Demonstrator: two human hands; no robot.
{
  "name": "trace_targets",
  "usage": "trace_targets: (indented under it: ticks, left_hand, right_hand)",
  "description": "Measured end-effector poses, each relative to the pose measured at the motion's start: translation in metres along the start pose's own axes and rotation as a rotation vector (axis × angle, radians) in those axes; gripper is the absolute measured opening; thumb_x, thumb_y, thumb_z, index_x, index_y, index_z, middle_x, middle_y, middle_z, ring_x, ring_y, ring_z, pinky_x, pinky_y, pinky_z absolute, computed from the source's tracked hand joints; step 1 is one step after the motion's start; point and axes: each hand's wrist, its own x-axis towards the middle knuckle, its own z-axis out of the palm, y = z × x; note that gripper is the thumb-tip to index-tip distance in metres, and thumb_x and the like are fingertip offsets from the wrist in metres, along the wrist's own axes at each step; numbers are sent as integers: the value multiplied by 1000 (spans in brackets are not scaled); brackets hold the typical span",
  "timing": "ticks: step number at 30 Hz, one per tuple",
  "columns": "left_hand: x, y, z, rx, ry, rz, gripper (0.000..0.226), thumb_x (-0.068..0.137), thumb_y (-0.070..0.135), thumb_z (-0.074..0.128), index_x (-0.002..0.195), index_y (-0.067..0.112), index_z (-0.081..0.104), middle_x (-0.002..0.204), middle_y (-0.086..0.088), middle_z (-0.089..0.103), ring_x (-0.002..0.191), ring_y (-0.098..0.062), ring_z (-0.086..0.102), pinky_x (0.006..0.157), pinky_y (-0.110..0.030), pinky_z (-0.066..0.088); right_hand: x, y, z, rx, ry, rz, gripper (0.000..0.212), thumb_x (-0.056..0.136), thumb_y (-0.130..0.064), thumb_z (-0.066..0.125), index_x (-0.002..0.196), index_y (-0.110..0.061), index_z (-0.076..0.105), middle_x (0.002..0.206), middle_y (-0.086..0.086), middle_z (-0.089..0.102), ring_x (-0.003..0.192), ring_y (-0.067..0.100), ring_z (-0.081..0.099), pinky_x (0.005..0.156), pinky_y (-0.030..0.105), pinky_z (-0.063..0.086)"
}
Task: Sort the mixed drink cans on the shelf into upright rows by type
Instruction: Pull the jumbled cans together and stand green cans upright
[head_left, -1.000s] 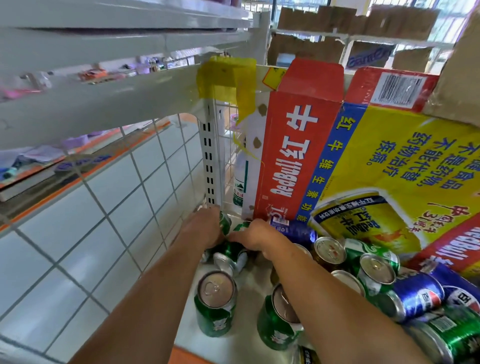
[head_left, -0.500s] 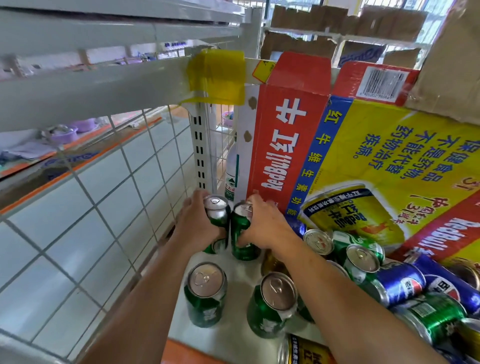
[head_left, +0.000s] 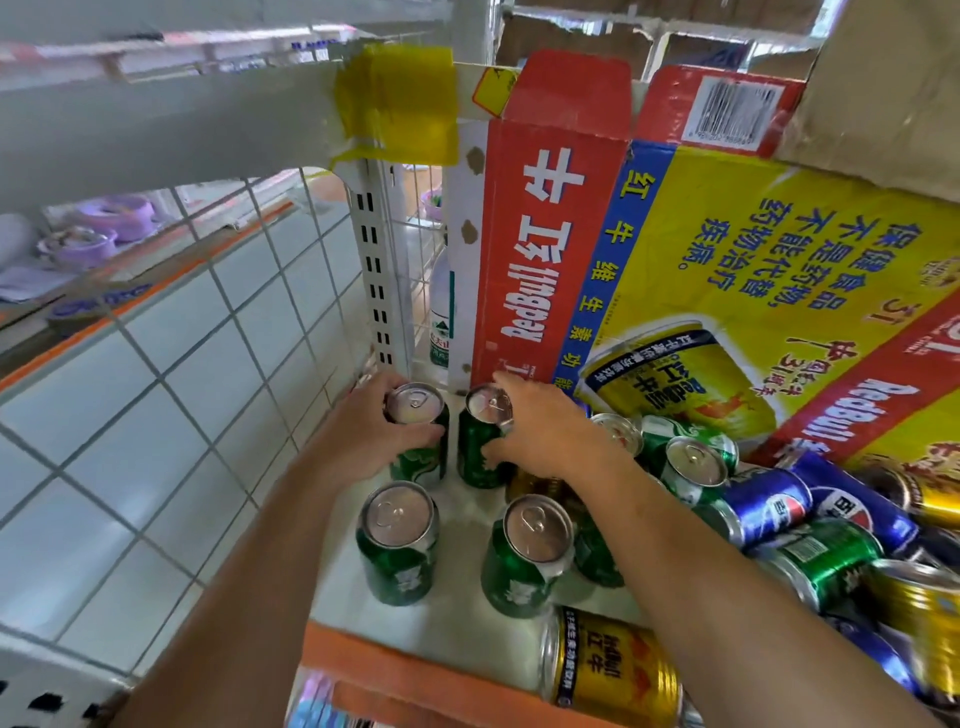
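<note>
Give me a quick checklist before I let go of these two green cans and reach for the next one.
1. Left hand grips back-left green can, upright: ok.
2. Right hand grips back-right green can, upright: ok.
3. Both back cans resting on the shelf: cannot tell, bases hidden.
4. Front green cans upright, lined up with the back pair: ok.
5. Pile on the right sorted: not ok, green, blue and gold cans lie mixed.
6. Gold can at the front edge upright: not ok, on its side.
</note>
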Motion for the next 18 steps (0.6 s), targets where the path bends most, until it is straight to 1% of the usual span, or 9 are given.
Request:
trace_targets:
  ticks: [1,3,5,7,10,13,15,17,18]
  left_hand:
    - [-3,4,-1,23,-4,8,53,75,30,80,119,27,50,117,-1,59,99,-15,56,77,-27,44]
    - [-11,14,-2,131,18,48,69,78,35,77,137,23,44,135,-3,52,113,-16,51,94,-34,42]
    - [-23,33,1,237,25,132,74,80,38,74,143,24,38,147,-3,41,128,-21,44,106,-40,37]
    - [-35,54,8,311,8,268,64,83,36,71,140,26,43,145,2,42,124,-15,45,99,-29,35]
    - [-49,78,26,297,-28,507,45,83,32,71,126,26,57,126,9,54,102,-2,43,78,-10,29]
    - [-67,96,46,344,-94,695,22,85,35,66,105,25,65,103,12,59,94,-10,54,77,-22,40]
    - [-84,108,62,378,-141,851,20,78,38,62,93,24,67,92,10,61,86,-14,59,69,-26,49]
    - [-104,121,85,435,-226,941,24,77,41,60,94,25,66,95,10,61,89,-12,61,64,-26,54]
    - [-111,125,99,502,-283,936,25,82,41,59,101,26,63,102,10,58,98,-12,58,69,-30,56]
  right_hand:
    - [-4,-1,-4,17,21,-8,64,79,-27,76,133,-19,44,131,5,53,120,26,51,98,37,45]
    - [-17,-2,-12,50,86,-17,52,85,-27,69,131,-17,47,128,4,56,116,22,52,93,33,43]
    - [-34,0,-22,85,169,-14,46,89,-29,65,131,-17,49,124,2,58,107,17,53,86,27,42]
    - [-51,5,-29,115,248,-12,44,91,-31,64,131,-18,51,117,0,60,101,15,53,78,23,38]
    - [-82,16,-39,186,387,24,37,91,-26,65,127,-18,58,98,-11,54,92,10,53,72,19,35]
    - [-117,40,-49,218,498,147,32,90,-28,65,121,-20,62,97,-12,60,91,7,57,78,23,45]
    - [-138,64,-52,237,539,259,19,88,-31,67,105,-23,64,85,-13,61,77,3,58,71,22,48]
    - [-154,90,-49,190,517,377,9,88,-30,67,91,-23,62,78,-11,62,75,8,61,69,26,50]
    - [-159,102,-46,151,463,427,11,88,-30,66,90,-20,62,81,-6,65,78,15,63,72,32,51]
